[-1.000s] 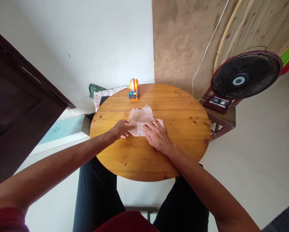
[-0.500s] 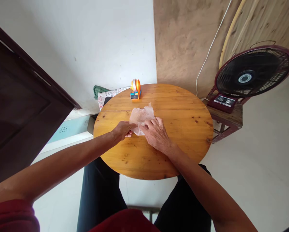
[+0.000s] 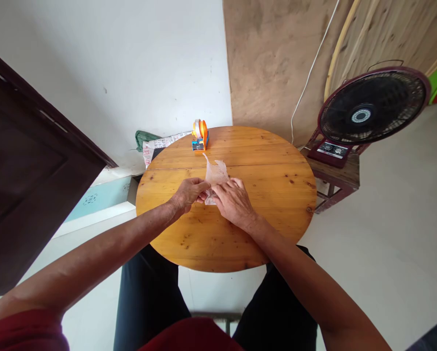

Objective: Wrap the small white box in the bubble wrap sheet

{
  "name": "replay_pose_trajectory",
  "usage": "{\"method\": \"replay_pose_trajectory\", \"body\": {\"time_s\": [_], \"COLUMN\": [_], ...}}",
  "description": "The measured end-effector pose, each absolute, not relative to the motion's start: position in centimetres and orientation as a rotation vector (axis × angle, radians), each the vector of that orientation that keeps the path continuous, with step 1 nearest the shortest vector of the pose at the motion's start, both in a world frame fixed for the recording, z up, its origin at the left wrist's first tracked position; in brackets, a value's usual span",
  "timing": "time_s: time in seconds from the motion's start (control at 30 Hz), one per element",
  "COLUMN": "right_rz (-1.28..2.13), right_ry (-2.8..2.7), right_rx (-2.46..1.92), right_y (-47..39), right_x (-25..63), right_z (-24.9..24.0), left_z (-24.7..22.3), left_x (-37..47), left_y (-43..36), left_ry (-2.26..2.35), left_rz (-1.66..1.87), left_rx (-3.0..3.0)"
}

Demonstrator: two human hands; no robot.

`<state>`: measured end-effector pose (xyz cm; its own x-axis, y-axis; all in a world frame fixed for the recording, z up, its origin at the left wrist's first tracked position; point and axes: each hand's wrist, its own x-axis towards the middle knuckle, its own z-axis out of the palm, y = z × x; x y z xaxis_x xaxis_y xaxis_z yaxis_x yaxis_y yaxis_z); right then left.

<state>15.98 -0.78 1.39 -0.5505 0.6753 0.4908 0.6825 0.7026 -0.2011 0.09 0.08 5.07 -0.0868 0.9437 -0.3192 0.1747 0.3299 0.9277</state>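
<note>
1. Left hand [image 3: 191, 192], in the head view: its thumb and fingers are pinched together on the left edge of a crumpled piece of bubble wrap [image 3: 217, 171]. Right hand [image 3: 236, 201]: it lies palm down over the wrap's right side, fingers bent; whether they grip or only press, one cannot tell.
2. The bubble wrap lies near the middle of a round wooden table [image 3: 218, 243], between the hands, its ragged far end reaching away from the person. The folded near part is largely covered by the fingers, so whether it encloses anything cannot be made out.
3. Near the table's far edge, well apart from the hands, an orange-and-blue tape dispenser [image 3: 204, 144] stands upright, carrying a roll of tape [image 3: 197, 128].
4. Behind the table's far left edge are a white printed sack [image 3: 160, 143] and dark green fabric [image 3: 144, 138]; any contents are hidden.
5. Left of the table, a pale blue box-like piece [image 3: 106, 194] sits low, near a dark door [image 3: 28, 170].
6. On the right, a maroon electric fan [image 3: 371, 117] rests on a wooden stool [image 3: 342, 178] just beside the table.
</note>
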Motion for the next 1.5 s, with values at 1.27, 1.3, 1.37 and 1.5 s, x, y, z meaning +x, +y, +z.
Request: {"method": "replay_pose_trajectory", "body": {"time_s": [1.27, 1.3, 1.37, 1.5], "right_rz": [0.162, 0.193, 0.283, 0.436], "right_ry": [-1.991, -1.963, -1.925, -1.859], "right_rx": [-1.277, -1.321, -1.427, -1.638], "right_y": [1.4, 1.5, 1.4, 0.2], "right_x": [19.1, 19.3, 19.7, 20.4], "right_z": [0.6, 0.5, 0.4, 0.8], "left_z": [-1.1, -1.1, -1.0, -0.6], "left_x": [-0.7, -0.6, -0.6, -0.5], "left_y": [0.2, 0.2, 0.2, 0.0], "left_ry": [1.317, 1.298, 1.280, 1.279], "left_rz": [1.163, 1.165, 1.160, 1.131], "left_rx": [2.636, 2.625, 2.612, 2.628]}}
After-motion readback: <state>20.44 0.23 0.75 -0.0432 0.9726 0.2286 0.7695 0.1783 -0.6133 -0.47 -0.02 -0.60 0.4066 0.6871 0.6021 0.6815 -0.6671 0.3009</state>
